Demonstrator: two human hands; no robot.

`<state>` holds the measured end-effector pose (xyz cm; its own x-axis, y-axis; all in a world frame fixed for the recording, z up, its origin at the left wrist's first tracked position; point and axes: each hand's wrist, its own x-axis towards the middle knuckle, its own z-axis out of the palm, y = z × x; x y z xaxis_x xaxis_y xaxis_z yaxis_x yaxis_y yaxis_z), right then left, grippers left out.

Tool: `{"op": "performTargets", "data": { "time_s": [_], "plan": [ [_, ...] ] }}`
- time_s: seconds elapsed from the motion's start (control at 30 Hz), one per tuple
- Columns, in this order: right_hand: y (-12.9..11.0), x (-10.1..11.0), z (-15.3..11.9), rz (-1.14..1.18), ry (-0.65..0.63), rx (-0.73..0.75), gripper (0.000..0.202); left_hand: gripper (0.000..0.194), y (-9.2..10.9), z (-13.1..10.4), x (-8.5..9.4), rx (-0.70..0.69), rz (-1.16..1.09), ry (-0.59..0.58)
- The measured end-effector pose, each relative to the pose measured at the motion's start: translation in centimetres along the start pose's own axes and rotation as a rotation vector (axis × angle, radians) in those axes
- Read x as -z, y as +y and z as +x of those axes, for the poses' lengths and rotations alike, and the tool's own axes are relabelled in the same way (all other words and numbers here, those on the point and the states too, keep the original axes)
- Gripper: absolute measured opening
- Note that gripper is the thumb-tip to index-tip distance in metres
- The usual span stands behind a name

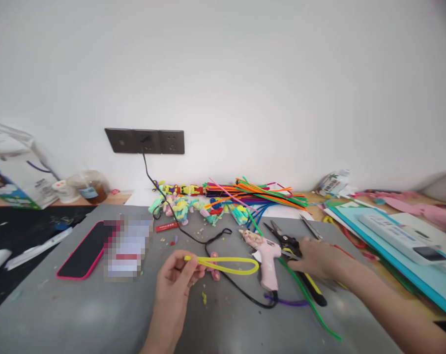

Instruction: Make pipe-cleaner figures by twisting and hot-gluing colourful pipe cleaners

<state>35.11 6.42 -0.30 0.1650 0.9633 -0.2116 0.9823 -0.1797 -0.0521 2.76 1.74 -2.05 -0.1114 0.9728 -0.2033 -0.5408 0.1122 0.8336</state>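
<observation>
My left hand is closed in a pinch on the ends of a yellow pipe cleaner, which is bent into a long loop pointing right. My right hand reaches down over several hand tools, with thumb and forefinger apart; its other fingertips are partly hidden. By its fingers lie black-handled scissors, and a yellow-and-black handle sticks out from under the palm. Between my hands is a pink glue gun with a black cord. A green pipe cleaner and a purple one lie near it.
A bundle of coloured pipe cleaners and pastel scraps lie by the wall. A phone is at left. The cord runs to a wall socket. At right, a white power strip rests on blue folders.
</observation>
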Motion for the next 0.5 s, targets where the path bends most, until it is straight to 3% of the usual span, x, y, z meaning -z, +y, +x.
{"op": "performTargets", "data": {
  "time_s": [0.1,0.3,0.43,0.5],
  "plan": [
    [0.5,0.7,0.8,-0.097,-0.058,0.028,0.023,0.030,0.2,0.0,0.5,-0.007,0.005,-0.003],
    [2.0,3.1,1.2,-0.216,-0.034,0.064,0.044,0.029,0.3,0.0,0.8,-0.015,0.025,-0.042],
    [3.6,3.5,1.4,-0.164,-0.095,0.092,0.073,0.029,0.1,-0.1,0.7,-0.014,0.031,-0.061],
    [4.7,3.3,1.7,-0.109,-0.107,0.104,0.077,0.029,0.1,-0.1,0.6,0.001,0.028,-0.075]
  ]
}}
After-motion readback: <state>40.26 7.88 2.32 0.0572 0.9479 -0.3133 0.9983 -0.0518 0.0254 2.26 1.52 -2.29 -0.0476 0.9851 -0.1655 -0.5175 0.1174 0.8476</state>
